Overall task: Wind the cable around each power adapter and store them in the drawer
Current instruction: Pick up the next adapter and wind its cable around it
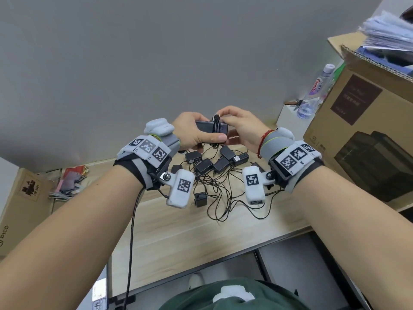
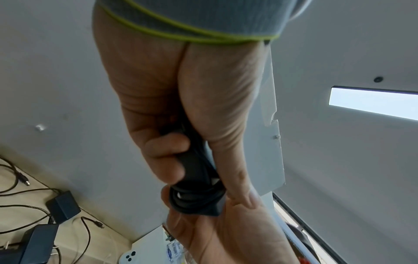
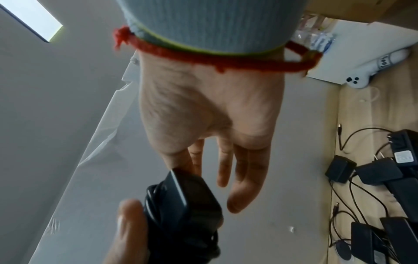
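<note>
Both hands are raised above the wooden table (image 1: 178, 238) with one black power adapter (image 1: 206, 127) between them. My left hand (image 1: 199, 134) grips the adapter's left end, thumb along its near side. A black cable (image 1: 216, 125) is coiled round the adapter's middle. My right hand (image 1: 232, 121) pinches the cable at the top of the coil with thumb and forefinger. In the left wrist view my left hand (image 2: 192, 151) wraps the adapter (image 2: 199, 201). The right wrist view shows my right hand (image 3: 203, 160) touching the adapter (image 3: 187, 201), its other fingers loosely extended. No drawer is in view.
Several loose black adapters (image 1: 207, 164) with tangled cables lie on the table below the hands. A large cardboard box (image 1: 362, 135) stands at the right, with a water bottle (image 1: 312, 92) and a white box (image 1: 288, 117) behind. Another cardboard box (image 1: 20, 202) sits at the left.
</note>
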